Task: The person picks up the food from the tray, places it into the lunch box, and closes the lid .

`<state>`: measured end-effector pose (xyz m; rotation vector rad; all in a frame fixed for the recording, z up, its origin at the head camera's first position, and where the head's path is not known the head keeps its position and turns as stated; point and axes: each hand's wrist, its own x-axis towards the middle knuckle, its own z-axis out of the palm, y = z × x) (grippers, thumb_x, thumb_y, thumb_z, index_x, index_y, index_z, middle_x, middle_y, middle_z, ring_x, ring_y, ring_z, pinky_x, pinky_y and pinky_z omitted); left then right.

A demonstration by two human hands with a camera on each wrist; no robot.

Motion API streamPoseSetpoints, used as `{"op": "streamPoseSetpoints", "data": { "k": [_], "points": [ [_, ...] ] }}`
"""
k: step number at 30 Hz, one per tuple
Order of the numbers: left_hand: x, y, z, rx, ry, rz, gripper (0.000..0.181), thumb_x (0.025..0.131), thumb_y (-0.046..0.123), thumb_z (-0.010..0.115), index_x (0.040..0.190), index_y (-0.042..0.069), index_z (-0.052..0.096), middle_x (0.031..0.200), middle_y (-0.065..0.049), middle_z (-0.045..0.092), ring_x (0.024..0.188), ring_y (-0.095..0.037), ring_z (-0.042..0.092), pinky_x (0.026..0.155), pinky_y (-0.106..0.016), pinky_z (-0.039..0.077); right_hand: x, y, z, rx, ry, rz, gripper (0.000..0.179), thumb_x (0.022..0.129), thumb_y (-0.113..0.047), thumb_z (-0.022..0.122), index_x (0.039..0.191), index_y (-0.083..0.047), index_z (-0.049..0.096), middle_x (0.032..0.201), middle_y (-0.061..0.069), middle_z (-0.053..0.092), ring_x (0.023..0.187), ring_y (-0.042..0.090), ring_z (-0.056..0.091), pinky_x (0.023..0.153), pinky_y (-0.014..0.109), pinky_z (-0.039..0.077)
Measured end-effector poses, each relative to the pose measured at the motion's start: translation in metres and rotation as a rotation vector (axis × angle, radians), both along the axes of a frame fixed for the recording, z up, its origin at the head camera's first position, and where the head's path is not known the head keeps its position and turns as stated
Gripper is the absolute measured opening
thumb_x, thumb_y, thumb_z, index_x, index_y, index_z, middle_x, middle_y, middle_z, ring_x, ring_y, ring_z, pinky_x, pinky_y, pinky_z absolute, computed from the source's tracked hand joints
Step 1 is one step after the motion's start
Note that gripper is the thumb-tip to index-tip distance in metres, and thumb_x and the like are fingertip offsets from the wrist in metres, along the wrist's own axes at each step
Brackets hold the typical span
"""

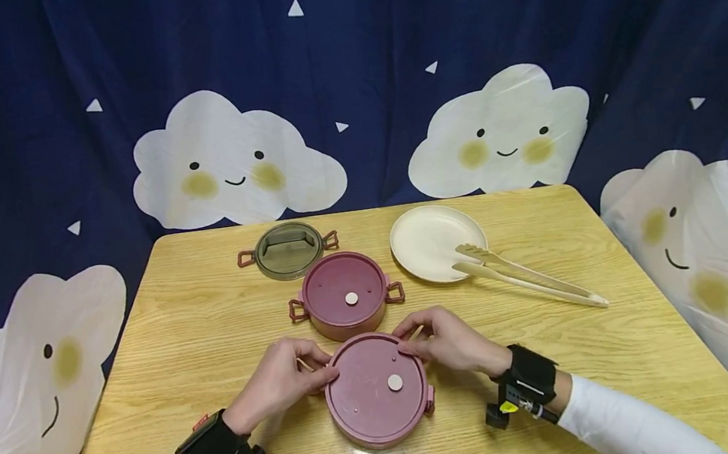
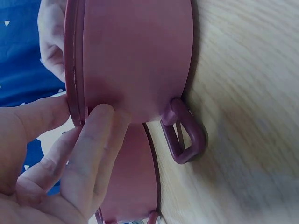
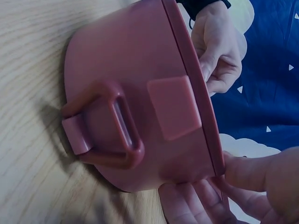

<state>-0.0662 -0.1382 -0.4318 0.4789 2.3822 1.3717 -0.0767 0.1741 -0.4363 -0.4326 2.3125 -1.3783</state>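
Note:
A dusty-pink lidded pot (image 1: 376,415) stands near the front middle of the table, with a pale round knob on its lid. My left hand (image 1: 281,381) pinches the lid's rim at the far left, thumb on top and fingers against the pot's side. At the far right of the rim my right hand (image 1: 442,342) pinches likewise. In the left wrist view, left fingers (image 2: 96,144) lie just under the rim near a dark loop handle (image 2: 194,135). The right wrist view shows another loop handle (image 3: 114,161) beneath a pink side clip (image 3: 175,107). The lid sits on the pot.
Right behind stands a second, darker red lidded pot (image 1: 337,287) with two side handles. Beyond it is a small pan with a grey see-through lid (image 1: 289,255). A cream plate (image 1: 430,238) lies at the back right, with beige tongs (image 1: 541,281) leaning on its edge.

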Motion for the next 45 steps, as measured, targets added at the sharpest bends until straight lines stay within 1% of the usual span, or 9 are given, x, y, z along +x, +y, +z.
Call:
{"op": "streamPoseSetpoints", "data": {
  "k": [9,13,17,21,26,33,36,38,45],
  "points": [
    [0.011,0.002,0.001,-0.011,-0.044,0.05,0.017,0.089,0.015,0.084,0.092,0.004,0.072,0.08,-0.004,0.073,0.063,-0.015,0.067,0.054,-0.023,0.052,-0.009,-0.004,-0.001,0.02,0.025,-0.011,0.017,0.098,-0.011,0.073,0.113,-0.004,0.079,0.101,0.012,0.08,0.07,0.009,0.065,0.062,0.02,0.053],
    [0.013,0.003,0.0,0.046,-0.11,0.061,0.019,0.09,0.012,0.084,0.095,0.0,0.07,0.082,-0.007,0.074,0.065,-0.019,0.072,0.058,-0.03,0.06,-0.012,-0.004,-0.003,0.021,0.049,-0.011,0.017,0.098,-0.012,0.073,0.112,-0.003,0.08,0.102,0.012,0.081,0.07,0.007,0.064,0.062,0.019,0.052],
    [0.013,0.003,-0.002,0.11,-0.173,0.061,0.019,0.091,0.009,0.082,0.097,-0.004,0.069,0.084,-0.011,0.075,0.067,-0.018,0.074,0.065,-0.039,0.065,-0.011,-0.005,-0.002,0.055,0.097,-0.036,0.015,0.098,-0.015,0.074,0.109,-0.007,0.081,0.101,0.009,0.081,0.073,0.007,0.064,0.064,0.019,0.051],
    [0.012,0.003,-0.004,0.124,-0.191,0.067,0.018,0.092,0.008,0.081,0.097,-0.005,0.069,0.084,-0.011,0.076,0.067,-0.017,0.074,0.066,-0.041,0.065,-0.003,-0.006,-0.001,0.094,0.117,-0.079,0.016,0.098,-0.019,0.075,0.11,-0.01,0.081,0.1,0.006,0.081,0.074,0.008,0.065,0.064,0.02,0.052],
    [0.013,0.003,-0.007,0.128,-0.198,0.077,0.017,0.091,0.007,0.081,0.097,-0.004,0.069,0.083,-0.01,0.076,0.069,-0.021,0.075,0.067,-0.041,0.065,0.01,0.0,-0.001,0.056,0.053,-0.101,0.023,0.098,-0.016,0.075,0.116,-0.003,0.077,0.1,0.011,0.079,0.071,0.011,0.067,0.06,0.024,0.057],
    [0.014,0.002,-0.004,0.108,-0.179,0.082,0.019,0.091,0.009,0.082,0.098,-0.005,0.071,0.086,-0.012,0.076,0.07,-0.02,0.075,0.065,-0.038,0.064,0.024,0.013,-0.001,0.036,0.021,-0.098,0.033,0.094,-0.021,0.08,0.121,-0.002,0.075,0.108,0.013,0.078,0.08,0.014,0.069,0.067,0.02,0.053],
    [0.014,0.002,-0.003,0.092,-0.165,0.084,0.019,0.091,0.01,0.083,0.098,-0.004,0.073,0.086,-0.011,0.077,0.07,-0.019,0.075,0.062,-0.035,0.062,0.028,0.015,0.0,0.01,-0.011,-0.101,0.034,0.094,-0.019,0.081,0.121,0.001,0.074,0.104,0.016,0.076,0.075,0.014,0.069,0.064,0.026,0.058],
    [0.015,0.003,-0.003,0.104,-0.177,0.077,0.018,0.091,0.009,0.082,0.098,-0.005,0.073,0.086,-0.012,0.078,0.07,-0.02,0.076,0.064,-0.035,0.063,0.03,0.016,-0.001,-0.013,-0.039,-0.108,0.034,0.094,-0.018,0.08,0.12,0.003,0.073,0.1,0.016,0.075,0.071,0.014,0.069,0.061,0.032,0.061],
    [0.015,0.004,-0.006,0.1,-0.185,0.064,0.017,0.092,0.01,0.081,0.096,-0.004,0.075,0.081,-0.011,0.079,0.071,-0.023,0.078,0.067,-0.038,0.064,0.039,0.018,-0.005,-0.086,-0.146,-0.157,0.032,0.093,-0.018,0.081,0.112,0.006,0.071,0.092,0.011,0.073,0.069,0.017,0.074,0.065,0.048,0.064]
  ]
}}
